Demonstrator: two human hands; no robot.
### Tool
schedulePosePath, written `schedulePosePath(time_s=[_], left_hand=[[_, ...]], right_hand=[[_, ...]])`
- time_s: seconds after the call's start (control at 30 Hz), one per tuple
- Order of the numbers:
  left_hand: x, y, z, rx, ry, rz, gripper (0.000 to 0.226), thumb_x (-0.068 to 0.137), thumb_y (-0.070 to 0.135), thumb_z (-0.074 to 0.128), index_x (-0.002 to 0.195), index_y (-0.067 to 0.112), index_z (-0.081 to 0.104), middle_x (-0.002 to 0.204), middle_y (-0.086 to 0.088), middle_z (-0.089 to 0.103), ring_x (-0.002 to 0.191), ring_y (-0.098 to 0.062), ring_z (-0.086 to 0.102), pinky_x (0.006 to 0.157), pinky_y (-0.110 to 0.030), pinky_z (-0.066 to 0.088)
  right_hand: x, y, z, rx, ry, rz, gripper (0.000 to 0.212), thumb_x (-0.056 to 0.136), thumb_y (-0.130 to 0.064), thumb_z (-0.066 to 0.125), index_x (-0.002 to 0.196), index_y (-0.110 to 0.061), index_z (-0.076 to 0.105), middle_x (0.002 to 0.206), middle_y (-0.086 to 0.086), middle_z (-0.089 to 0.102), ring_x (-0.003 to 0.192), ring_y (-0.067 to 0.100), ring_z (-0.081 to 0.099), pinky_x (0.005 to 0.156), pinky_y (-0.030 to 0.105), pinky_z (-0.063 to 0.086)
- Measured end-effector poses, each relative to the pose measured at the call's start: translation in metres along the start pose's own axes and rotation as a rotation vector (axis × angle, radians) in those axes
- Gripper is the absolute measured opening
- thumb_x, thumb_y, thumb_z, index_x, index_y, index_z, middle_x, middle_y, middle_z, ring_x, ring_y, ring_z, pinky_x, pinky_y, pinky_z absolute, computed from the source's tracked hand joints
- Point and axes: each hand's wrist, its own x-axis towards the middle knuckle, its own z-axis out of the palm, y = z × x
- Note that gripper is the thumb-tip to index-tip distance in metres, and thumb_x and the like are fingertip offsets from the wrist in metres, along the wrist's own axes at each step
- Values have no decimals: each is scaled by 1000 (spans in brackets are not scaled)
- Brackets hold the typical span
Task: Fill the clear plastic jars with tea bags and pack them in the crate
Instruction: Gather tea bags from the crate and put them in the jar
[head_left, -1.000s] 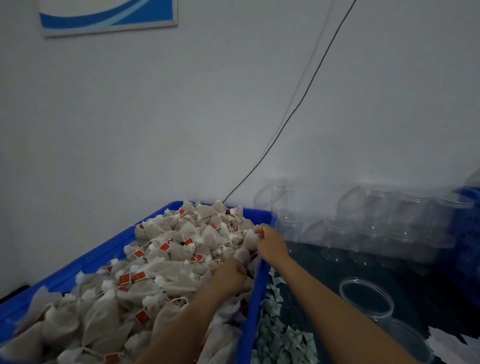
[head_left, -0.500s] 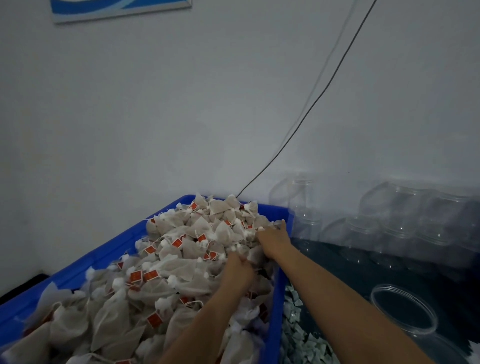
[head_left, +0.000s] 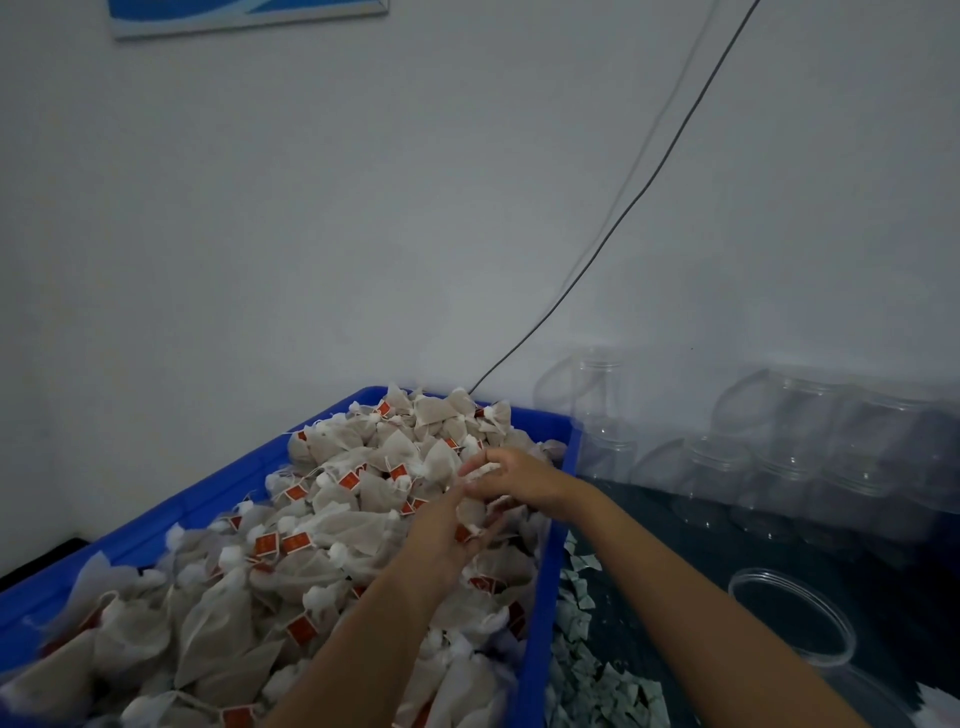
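Both hands' grip now gathering tea bags (head_left: 363, 499), moved together over crate (head_left: 563, 441)

We are seeing the crate (head_left: 218, 499) lying at left, tea bags (head_left: 332, 519) heaped in it. Jars (head_left: 779, 467) are lying stacked at right against the wall (head_left: 363, 208), one open jar (head_left: 792, 616) standing nearer us. Small packets (head_left: 582, 623) are lying between crate and jars.
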Motion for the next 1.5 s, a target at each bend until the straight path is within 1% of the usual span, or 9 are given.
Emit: schedulePosePath(time_s=[0.1,0.3,0.43,0.57,0.73,0.93,1.07,1.23,1.5], left_hand=[[1,2,-1,-12,106,18,9,98,1,46,96,1,56,84,-22,57,70,-29,60,67,-36,52],[0,4,0,-113,87,-17,19,101,11,43,89,-2,49,84,-17,56,73,-28,56,49,-33,55],[-7,7,2,-208,69,-37,23,101,15,44,84,2,53,84,-21,59,80,-33,59,58,-44,54],[-6,9,0,-168,118,-63,20,100,21,47,85,8,51,86,-19,54,75,-31,56,62,-45,52],[-1,11,0,-221,13,-101,37,98,44,47,108,9,52,101,-21,55,86,-34,58,64,-51,51],[10,12,-7,-213,89,-26,6,94,5,54,100,1,54,99,-21,57,74,-23,59,39,-22,52],[9,13,-11,-278,79,-34,9,92,-3,46,88,4,49,91,-21,52,67,-20,53,36,-16,46],[14,13,-13,-308,95,-48,11,90,-4,44,88,6,47,92,-19,48,68,-21,51,35,-16,44],[10,13,-12,-319,146,-54,12,94,-3,46,87,7,44,97,-20,43,83,-31,52,48,-36,57]], right_hand=[[5,6,8,-36,228,-24,19,93,-10,52,111,-13,59,106,5,63,97,16,62,86,29,51],[25,38,25,-1123,133,189,31,94,-24,52,123,-12,54,133,11,53,119,29,51,102,45,40],[28,27,25,-1042,325,236,28,94,-20,55,121,-12,52,124,10,56,112,27,55,97,41,42],[11,16,18,-365,519,17,6,96,-14,52,90,-13,52,89,7,61,79,18,60,79,32,55],[-15,-12,7,154,187,-103,5,92,-9,61,94,-14,61,82,4,66,64,9,67,62,19,56],[-9,-12,13,120,177,-97,14,98,-17,52,93,-13,65,87,2,71,74,10,68,63,21,55],[13,8,23,-547,228,39,19,96,-12,51,105,-5,66,107,9,66,96,19,63,89,31,51],[30,23,38,-1059,-116,265,39,96,-27,55,131,-10,52,134,12,53,122,29,51,107,45,39],[33,23,29,-978,69,236,23,94,-25,54,110,-10,61,115,9,62,97,23,57,93,37,44]])
